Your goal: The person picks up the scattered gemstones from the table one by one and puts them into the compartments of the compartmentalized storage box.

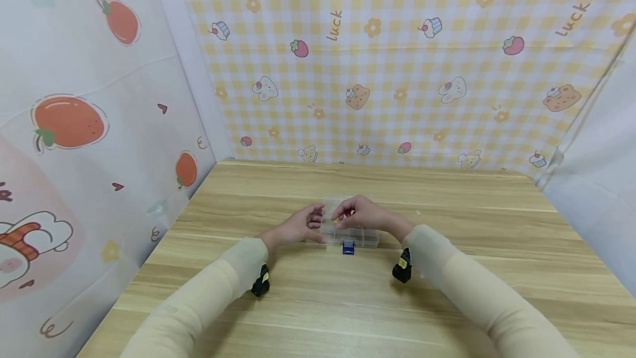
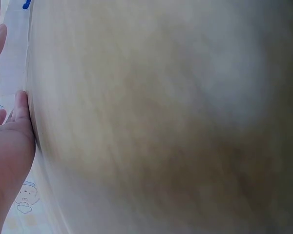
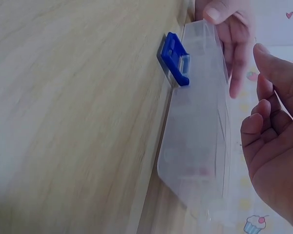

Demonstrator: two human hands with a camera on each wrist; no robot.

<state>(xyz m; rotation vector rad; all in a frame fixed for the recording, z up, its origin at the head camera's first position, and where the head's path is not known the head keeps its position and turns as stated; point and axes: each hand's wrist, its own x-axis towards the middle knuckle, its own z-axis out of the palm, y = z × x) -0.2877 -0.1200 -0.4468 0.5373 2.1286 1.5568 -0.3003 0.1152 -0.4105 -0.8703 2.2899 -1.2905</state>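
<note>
A clear plastic compartment box (image 1: pixel 370 238) lies on the table, a blue latch (image 1: pixel 348 247) at its front. Over the box's left part, my right hand (image 1: pixel 365 213) pinches a small yellow piece (image 1: pixel 335 221) between thumb and fingertips; its kind cannot be told. In the right wrist view, the right hand (image 3: pixel 278 141) is beside the box wall (image 3: pixel 195 131), fingers bent. My left hand (image 1: pixel 295 226) is at the box's left end, thumb along the front corner and the other fingers loosely bent. The left wrist view catches the left hand (image 2: pixel 12 146) low at the table surface.
The wooden table (image 1: pixel 318 303) extends around the box. A tiny pale bit (image 1: pixel 418 212) lies right of the right hand. Behind the table hangs a yellow checked cloth (image 1: pixel 377 70), with a printed cloth (image 1: pixel 99 181) on the left. A black wrist camera (image 1: pixel 402 266) sits under the right sleeve.
</note>
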